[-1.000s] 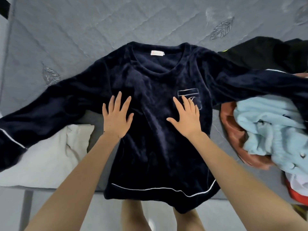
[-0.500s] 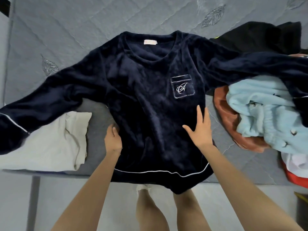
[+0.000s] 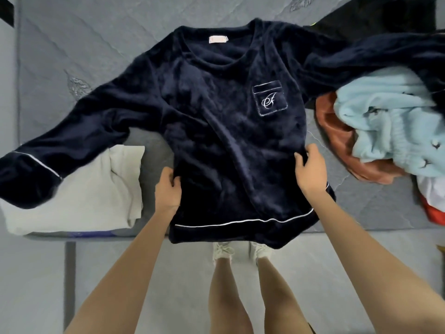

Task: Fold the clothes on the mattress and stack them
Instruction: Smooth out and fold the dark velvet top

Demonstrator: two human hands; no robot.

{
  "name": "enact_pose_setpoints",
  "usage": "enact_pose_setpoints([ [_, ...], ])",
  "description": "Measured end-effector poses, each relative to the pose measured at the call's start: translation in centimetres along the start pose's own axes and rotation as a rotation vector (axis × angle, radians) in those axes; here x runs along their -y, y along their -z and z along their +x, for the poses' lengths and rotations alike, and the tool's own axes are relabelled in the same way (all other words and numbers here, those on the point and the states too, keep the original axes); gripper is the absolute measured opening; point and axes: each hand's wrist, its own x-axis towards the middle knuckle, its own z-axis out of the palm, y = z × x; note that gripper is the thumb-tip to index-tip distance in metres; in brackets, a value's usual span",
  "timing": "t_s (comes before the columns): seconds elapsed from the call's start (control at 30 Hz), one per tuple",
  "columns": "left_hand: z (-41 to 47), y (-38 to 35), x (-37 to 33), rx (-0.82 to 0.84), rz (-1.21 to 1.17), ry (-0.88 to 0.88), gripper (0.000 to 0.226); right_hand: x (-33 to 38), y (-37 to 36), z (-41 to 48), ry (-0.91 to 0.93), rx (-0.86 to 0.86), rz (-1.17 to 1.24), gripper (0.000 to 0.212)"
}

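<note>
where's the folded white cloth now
Head view, left side: the folded white cloth lies at the mattress edge, partly under a sleeve of the navy top.

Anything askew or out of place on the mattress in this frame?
Nothing damaged or spilled. The navy top lies unevenly: one sleeve drapes over the unfolded pile, the other crosses the folded white garment, and its hem hangs past the mattress edge. The left hand and right hand grip its sides.
</note>
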Motion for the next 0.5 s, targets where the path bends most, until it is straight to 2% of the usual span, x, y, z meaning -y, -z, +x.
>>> enact_pose_setpoints([
  [0.1, -1.3, 1.1, 1.4, -0.026, -0.009, 0.068, 0.014, 0.8, 0.6, -1.0, -0.001, -0.019, -0.056, 0.028],
  [0.33, -2.6, 1.1, 3.8, -0.111, 0.042, 0.092, 0.014, 0.1, 1.9, -0.9, -0.032, -0.027, 0.094, 0.023],
  [0.4, -2.6, 0.6, 3.8, -0.125, 0.023, 0.117, 0.017, -0.7, 1.7, -0.8, -0.068, 0.041, 0.116, 0.031],
  [0.5, -3.2, -0.2, 4.0, -0.138, 0.005, 0.238, 0.037, -2.5, 1.1, -1.0, -0.136, 0.103, 0.175, 0.048],
])
